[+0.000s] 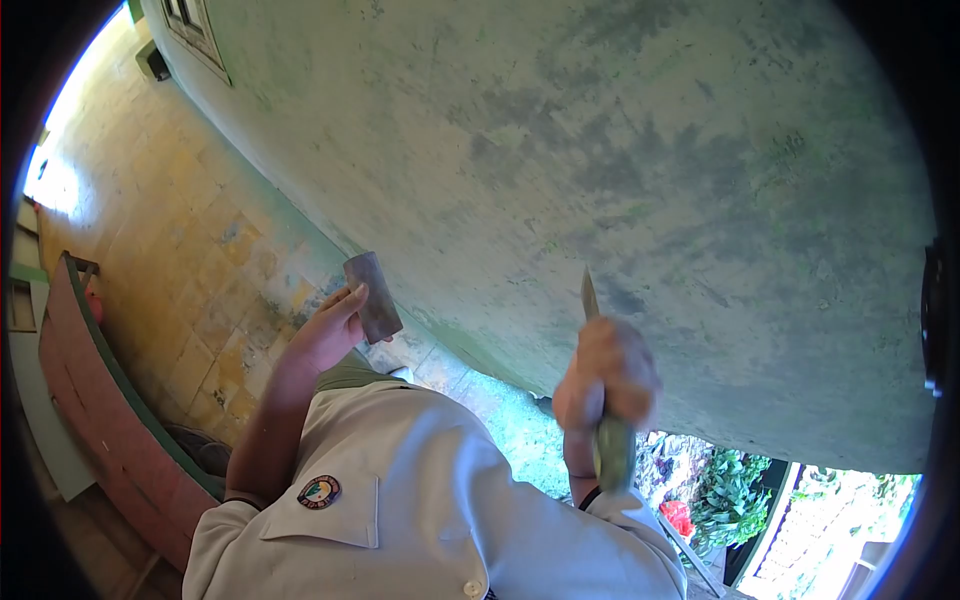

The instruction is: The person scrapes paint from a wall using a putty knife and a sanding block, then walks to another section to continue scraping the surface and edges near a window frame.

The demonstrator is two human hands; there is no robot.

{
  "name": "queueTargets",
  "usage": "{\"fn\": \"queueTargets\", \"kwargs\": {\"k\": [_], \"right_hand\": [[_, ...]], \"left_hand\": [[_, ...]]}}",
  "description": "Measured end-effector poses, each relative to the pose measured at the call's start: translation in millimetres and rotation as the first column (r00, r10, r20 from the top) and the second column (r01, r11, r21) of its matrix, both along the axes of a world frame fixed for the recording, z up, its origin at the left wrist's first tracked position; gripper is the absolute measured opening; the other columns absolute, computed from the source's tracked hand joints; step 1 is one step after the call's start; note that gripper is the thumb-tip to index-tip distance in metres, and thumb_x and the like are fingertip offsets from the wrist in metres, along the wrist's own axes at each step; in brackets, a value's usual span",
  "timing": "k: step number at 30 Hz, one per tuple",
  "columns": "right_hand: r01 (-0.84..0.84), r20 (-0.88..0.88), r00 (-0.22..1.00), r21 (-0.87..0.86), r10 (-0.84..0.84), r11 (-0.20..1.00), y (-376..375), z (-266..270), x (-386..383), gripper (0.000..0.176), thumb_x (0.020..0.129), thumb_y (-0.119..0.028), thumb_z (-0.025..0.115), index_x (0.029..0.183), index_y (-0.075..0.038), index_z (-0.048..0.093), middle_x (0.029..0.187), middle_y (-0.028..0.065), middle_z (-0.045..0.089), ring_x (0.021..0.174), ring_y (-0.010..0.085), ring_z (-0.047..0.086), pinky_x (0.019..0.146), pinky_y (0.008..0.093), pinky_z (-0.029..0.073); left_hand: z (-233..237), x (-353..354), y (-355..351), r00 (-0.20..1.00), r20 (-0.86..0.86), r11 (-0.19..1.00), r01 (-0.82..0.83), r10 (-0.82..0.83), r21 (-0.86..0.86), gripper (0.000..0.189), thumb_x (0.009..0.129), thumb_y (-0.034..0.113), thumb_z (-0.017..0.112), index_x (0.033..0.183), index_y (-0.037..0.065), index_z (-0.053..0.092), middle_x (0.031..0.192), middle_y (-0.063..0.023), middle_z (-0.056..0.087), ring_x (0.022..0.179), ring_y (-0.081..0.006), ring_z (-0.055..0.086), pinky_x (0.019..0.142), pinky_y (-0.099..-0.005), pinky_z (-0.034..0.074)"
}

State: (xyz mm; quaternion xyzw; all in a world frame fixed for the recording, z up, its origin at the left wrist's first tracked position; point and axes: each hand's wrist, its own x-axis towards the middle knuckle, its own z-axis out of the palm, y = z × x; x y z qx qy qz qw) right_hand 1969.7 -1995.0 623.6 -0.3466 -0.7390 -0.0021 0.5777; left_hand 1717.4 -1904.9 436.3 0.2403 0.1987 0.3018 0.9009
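My left hand (332,322) grips a flat grey-brown rectangular block (372,298) by its side, thumb across its face, held in front of my body near the wall's foot. My right hand (610,372) is closed around a green-handled tool (614,458) with a narrow, pointed metal blade. The blade points up toward the wall (700,300) and overlaps it in this view. This hand is blurred by motion. Pale green paint covers the wall, with dark grey patches and scuffs ahead of the blade.
A reddish board with a green edge (110,400) stands at the left on worn yellowish floor tiles (190,250). A window frame (192,35) is in the wall at upper left. At lower right, leafy plants (735,495) and a red item (677,518) show by a bright opening.
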Motion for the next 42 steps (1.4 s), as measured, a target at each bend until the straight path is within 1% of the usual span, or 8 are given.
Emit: {"fn": "queueTargets", "kwargs": {"k": [17, 21, 23, 27, 31, 34, 37, 42], "right_hand": [[0.112, -0.052, 0.993, 0.087, -0.108, 0.99, 4.0, 1.7, -8.9, 0.027, 0.085, -0.018, 0.06, 0.07, -0.009, 0.039, 0.055, 0.0016, 0.046, 0.044, 0.0135, 0.041, 0.042, 0.0287, 0.04], [-0.038, 0.053, 0.998, -0.01, 0.039, 0.999, -18.8, 13.7, -3.9, 0.022, 0.078, -0.003, 0.062, 0.071, -0.008, 0.041, 0.06, 0.0043, 0.052, 0.052, 0.0165, 0.049, 0.045, 0.0298, 0.043], [0.249, 0.178, 0.955, -0.043, -0.237, 0.968, -13.1, 10.9, -5.5, 0.023, 0.075, -0.002, 0.063, 0.069, -0.008, 0.042, 0.06, 0.0051, 0.052, 0.053, 0.0169, 0.051, 0.046, 0.03, 0.045], [0.021, 0.051, 0.999, -0.086, -0.016, 0.996, -21.2, 16.3, -6.0, 0.024, 0.077, -0.004, 0.062, 0.064, -0.009, 0.041, 0.06, 0.0054, 0.052, 0.053, 0.0188, 0.052, 0.049, 0.0312, 0.047], [0.344, 0.146, 0.932, -0.075, -0.331, 0.936, -13.6, 11.5, -5.4, 0.024, 0.079, -0.01, 0.061, 0.066, -0.009, 0.041, 0.06, 0.0059, 0.052, 0.053, 0.0185, 0.051, 0.048, 0.0296, 0.047], [-0.067, 0.031, 0.997, -0.131, 0.072, 0.989, -22.1, 15.1, -3.0, 0.022, 0.074, -0.005, 0.066, 0.074, -0.009, 0.044, 0.063, 0.0032, 0.051, 0.056, 0.0221, 0.054, 0.057, 0.0348, 0.048], [0.186, 0.133, 0.975, -0.072, -0.176, 0.98, -4.7, 10.1, -3.3, 0.023, 0.076, -0.005, 0.065, 0.074, -0.01, 0.042, 0.061, 0.0023, 0.049, 0.052, 0.0197, 0.051, 0.054, 0.0332, 0.048], [-0.044, 0.044, 0.998, 0.034, 0.042, 0.998, 0.2, 2.0, -7.2, 0.022, 0.078, -0.005, 0.063, 0.075, -0.01, 0.041, 0.059, 0.0021, 0.047, 0.048, 0.0185, 0.049, 0.049, 0.0323, 0.045]], "left_hand": [[-0.1, 1.1, 1.7, 1.0, -0.004, 1.0, -0.017, 0.016, -0.013, 0.036, 0.095, 0.034, 0.044, 0.117, 0.005, 0.047, 0.104, -0.0099, 0.061, 0.092, -0.0222, 0.061, 0.08, -0.042, 0.05], [2.6, -1.4, 3.2, 1.0, 0.019, 0.999, 0.025, -0.025, 0.026, 0.036, 0.095, 0.034, 0.045, 0.116, 0.005, 0.047, 0.104, -0.0101, 0.061, 0.091, -0.0223, 0.062, 0.079, -0.0422, 0.05], [-0.3, 1.3, 2.6, 0.999, -0.021, 0.999, -0.046, 0.046, -0.029, 0.035, 0.095, 0.033, 0.044, 0.116, 0.005, 0.047, 0.104, -0.0101, 0.061, 0.091, -0.0225, 0.062, 0.078, -0.0427, 0.051], [15.9, 0.8, 1.5, 1.0, -0.014, 0.999, -0.013, 0.013, -0.042, 0.03, 0.094, 0.03, 0.049, 0.108, 0.004, 0.053, 0.097, -0.0082, 0.063, 0.09, -0.0203, 0.062, 0.08, -0.0372, 0.049], [4.6, 0.9, 0.6, 1.0, -0.003, 1.0, -0.002, 0.002, -0.021, 0.033, 0.094, 0.032, 0.048, 0.112, 0.005, 0.05, 0.1, -0.0089, 0.062, 0.09, -0.0213, 0.062, 0.078, -0.0398, 0.05], [6.2, -0.9, 4.7, 1.0, 0.002, 1.0, -0.008, 0.008, 0.017, 0.035, 0.095, 0.033, 0.046, 0.117, 0.006, 0.046, 0.104, -0.0093, 0.061, 0.091, -0.0224, 0.062, 0.077, -0.0427, 0.051], [4.6, -3.6, 3.6, 1.0, -0.005, 1.0, -0.011, 0.011, -0.002, 0.035, 0.095, 0.033, 0.045, 0.117, 0.006, 0.046, 0.104, -0.0093, 0.061, 0.091, -0.0226, 0.062, 0.078, -0.043, 0.05], [8.5, -4.0, 3.6, 1.0, -0.009, 1.0, -0.004, 0.004, 0.002, 0.034, 0.095, 0.033, 0.045, 0.116, 0.006, 0.046, 0.104, -0.0093, 0.061, 0.092, -0.0227, 0.061, 0.08, -0.0436, 0.049]]}}
